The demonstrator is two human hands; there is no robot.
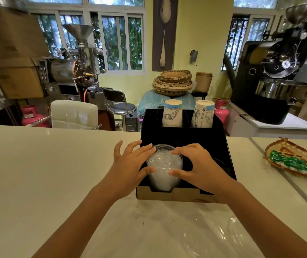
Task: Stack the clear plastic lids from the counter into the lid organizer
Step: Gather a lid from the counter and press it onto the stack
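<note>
A black lid organizer [184, 138] stands on the white counter in front of me. In its front left slot sits a tall stack of clear plastic lids [164, 164]. My left hand [130, 162] grips the stack from the left, thumb low and fingers on the top rim. My right hand [198, 164] holds it from the right the same way. More clear lids in a see-through plastic bag [210, 233] lie on the counter near me, to the right.
Two stacks of printed paper cups [172, 113] stand in the organizer's back slots. A woven tray with green packets [294, 161] lies on the counter at the right. Coffee roasters, chairs and pink gas cylinders stand beyond the counter's far edge.
</note>
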